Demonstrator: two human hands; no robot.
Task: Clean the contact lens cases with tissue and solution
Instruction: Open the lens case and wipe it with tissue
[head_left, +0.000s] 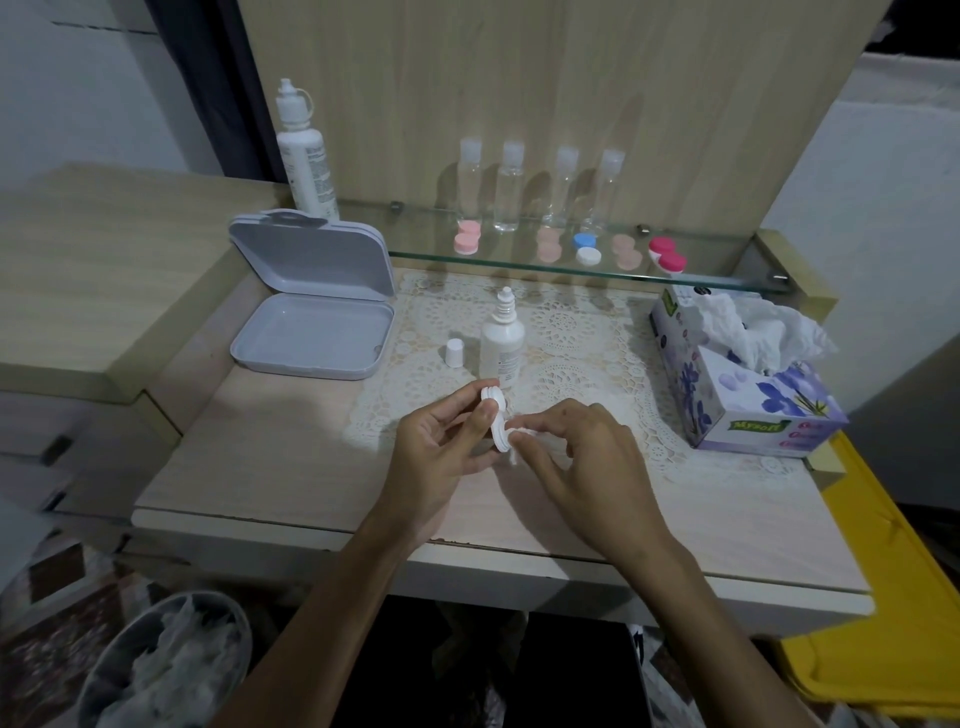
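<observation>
- A bin (166, 665) stuffed with crumpled tissue sits on the floor below the desk's (291, 467) front-left corner.
- An open grey hinged box (311, 317) rests near the desk's left edge, its lid propped upright.
- A tall white solution bottle (305, 156) stands at the back-left corner, behind the box.
- A loose white cap (454, 353) stands on the lace mat (571, 338), just beside a small uncapped solution bottle (501, 343) at mid-desk.
- The left hand (441, 452) pinches a white contact lens case (496, 418) between thumb and curled fingers, holding it on edge above the desk's front-middle.
- The right hand (582, 462), fingers curled, presses a wad of white tissue (524, 436) against the case's lower well.
- Four clear bottles (540, 187) stand in a row on the glass shelf (727, 275) along the back, with pink, blue-and-white and red lens cases (587, 248) in front of them.
- A floral tissue box (743, 384) sits at the desk's right edge, tissue bursting from its top.
</observation>
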